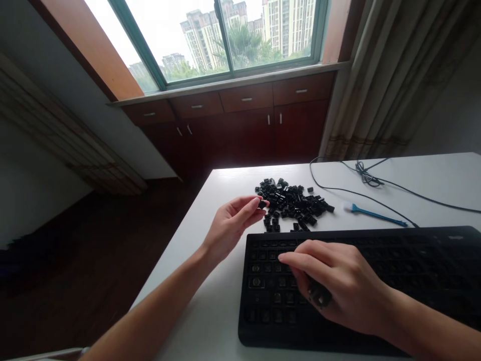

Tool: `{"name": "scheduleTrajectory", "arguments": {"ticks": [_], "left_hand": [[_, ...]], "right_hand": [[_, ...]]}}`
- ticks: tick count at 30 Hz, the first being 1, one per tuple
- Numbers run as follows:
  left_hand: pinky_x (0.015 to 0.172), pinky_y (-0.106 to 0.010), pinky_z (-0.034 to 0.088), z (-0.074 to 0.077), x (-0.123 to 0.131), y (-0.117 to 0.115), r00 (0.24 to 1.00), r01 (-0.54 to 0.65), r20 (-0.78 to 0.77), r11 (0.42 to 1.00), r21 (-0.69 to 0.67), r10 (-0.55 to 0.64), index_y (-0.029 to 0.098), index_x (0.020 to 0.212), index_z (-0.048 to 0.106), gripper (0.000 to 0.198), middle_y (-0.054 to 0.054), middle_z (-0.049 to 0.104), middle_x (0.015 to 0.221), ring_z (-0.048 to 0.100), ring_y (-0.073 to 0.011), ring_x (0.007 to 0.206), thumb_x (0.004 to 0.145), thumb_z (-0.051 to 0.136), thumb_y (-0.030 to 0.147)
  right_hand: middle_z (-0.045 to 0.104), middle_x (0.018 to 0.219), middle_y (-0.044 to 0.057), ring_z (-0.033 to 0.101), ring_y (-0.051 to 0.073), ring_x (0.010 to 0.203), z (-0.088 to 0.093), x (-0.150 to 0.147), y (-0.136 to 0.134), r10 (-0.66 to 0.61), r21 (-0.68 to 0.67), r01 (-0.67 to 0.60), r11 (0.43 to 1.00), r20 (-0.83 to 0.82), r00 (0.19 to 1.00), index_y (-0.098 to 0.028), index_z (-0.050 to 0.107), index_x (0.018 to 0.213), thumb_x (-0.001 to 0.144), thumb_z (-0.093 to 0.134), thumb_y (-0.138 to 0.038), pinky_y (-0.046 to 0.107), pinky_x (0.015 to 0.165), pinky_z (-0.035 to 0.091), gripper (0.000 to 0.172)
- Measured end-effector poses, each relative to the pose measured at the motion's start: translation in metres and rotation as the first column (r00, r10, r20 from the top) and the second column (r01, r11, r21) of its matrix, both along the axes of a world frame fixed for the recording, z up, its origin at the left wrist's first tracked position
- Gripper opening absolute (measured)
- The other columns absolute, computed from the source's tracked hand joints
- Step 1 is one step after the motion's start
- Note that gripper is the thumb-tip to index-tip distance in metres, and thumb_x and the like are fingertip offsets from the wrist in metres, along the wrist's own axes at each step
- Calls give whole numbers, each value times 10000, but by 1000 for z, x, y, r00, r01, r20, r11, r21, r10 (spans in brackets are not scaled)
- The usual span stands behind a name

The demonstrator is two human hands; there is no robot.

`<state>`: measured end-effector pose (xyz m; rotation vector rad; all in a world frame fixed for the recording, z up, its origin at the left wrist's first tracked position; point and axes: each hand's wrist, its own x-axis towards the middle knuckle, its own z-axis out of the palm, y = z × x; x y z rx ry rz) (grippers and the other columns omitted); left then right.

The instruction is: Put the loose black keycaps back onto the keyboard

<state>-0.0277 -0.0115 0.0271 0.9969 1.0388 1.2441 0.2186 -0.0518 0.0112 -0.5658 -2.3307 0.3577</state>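
Observation:
My left hand (236, 218) pinches a small black keycap (262, 204) between thumb and fingertips, just at the left edge of a heap of loose black keycaps (289, 198). Under my right hand (334, 281) lies a black keyboard (296, 333) with its key sockets bare on the left side. The fingers of that hand are curled, their tips over the upper left rows. Tucked in the curl is a dark piece (319, 293) that looks like a keycap; part of it is hidden by the fingers.
The white table (188, 281) carries everything, its left edge dropping to a dark floor. Behind the keyboard lie a blue brush (378, 214) and a black cable (368, 175), partly bundled. Red-brown cabinets (248, 130) stand under a window beyond the table.

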Motion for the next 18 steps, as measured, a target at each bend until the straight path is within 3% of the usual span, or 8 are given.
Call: {"name": "scheduleTrajectory", "arguments": {"ticks": [3,6,14,18], "left_hand": [[857,-161,598,8,8,-8,981,67,191,992,-108,-45,178,1003,792,192,-59,791,1062,739,-91,861,857,802,302],[815,-124,590,11,13,-16,964,141,246,980,-139,-104,188,1009,794,176,-54,791,1055,731,-71,843,872,792,299],[839,-169,601,4,20,-26,971,238,22,970,-42,-238,194,1043,771,182,-24,787,975,736,-95,857,887,778,287],[869,-229,617,5,25,-32,944,326,-56,945,23,-324,177,1056,760,210,-34,776,996,743,-140,915,862,794,250]], "right_hand": [[701,1019,35,633,135,775,3,6,5,-67,48,68,997,-37,997,-187,593,1297,794,602,2,278,692,503,537],[696,1052,40,653,131,808,7,9,10,-157,49,161,986,-75,985,-199,597,1309,836,606,-3,270,720,528,512],[683,1185,67,679,136,993,10,5,7,-177,34,181,983,-87,980,-193,543,1401,937,625,-100,252,839,558,481],[688,1152,64,684,133,955,11,6,5,-167,39,172,984,-101,981,-186,585,1348,924,668,-127,246,818,562,437]]}}
